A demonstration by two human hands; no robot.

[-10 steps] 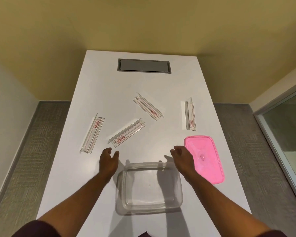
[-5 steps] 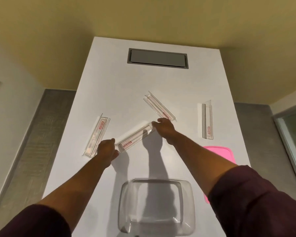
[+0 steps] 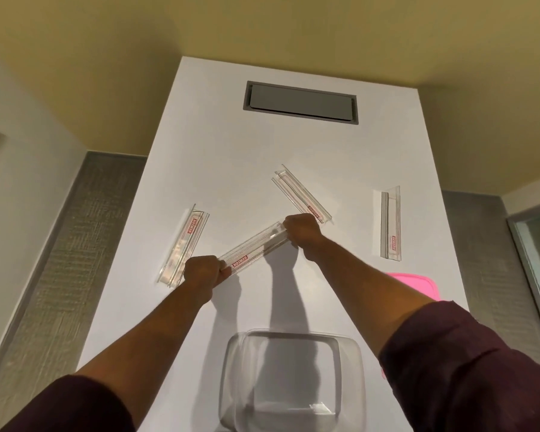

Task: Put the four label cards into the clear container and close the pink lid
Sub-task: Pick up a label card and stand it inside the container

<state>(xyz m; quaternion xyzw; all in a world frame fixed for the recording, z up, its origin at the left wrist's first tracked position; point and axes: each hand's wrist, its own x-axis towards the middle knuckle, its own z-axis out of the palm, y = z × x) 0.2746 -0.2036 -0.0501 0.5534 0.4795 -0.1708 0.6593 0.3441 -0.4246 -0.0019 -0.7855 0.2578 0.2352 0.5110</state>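
The person's left hand (image 3: pixel 204 273) and right hand (image 3: pixel 302 229) each curl round one end of the middle label card (image 3: pixel 253 249), red "GEMSON" print near its left end, at the table's (image 3: pixel 231 151) centre. Three more clear cards lie flat: the left card (image 3: pixel 184 243) reading "GEMSON", the far card (image 3: pixel 301 196) and the right card (image 3: pixel 390 222) with small red print. The clear container (image 3: pixel 293 381) sits open near the person, the pink lid (image 3: pixel 418 283) to its right.

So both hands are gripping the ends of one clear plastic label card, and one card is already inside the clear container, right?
Not quite. The head view shows the clear plastic container holding no card. Both the left hand and the right hand do grip the ends of one clear plastic label card.
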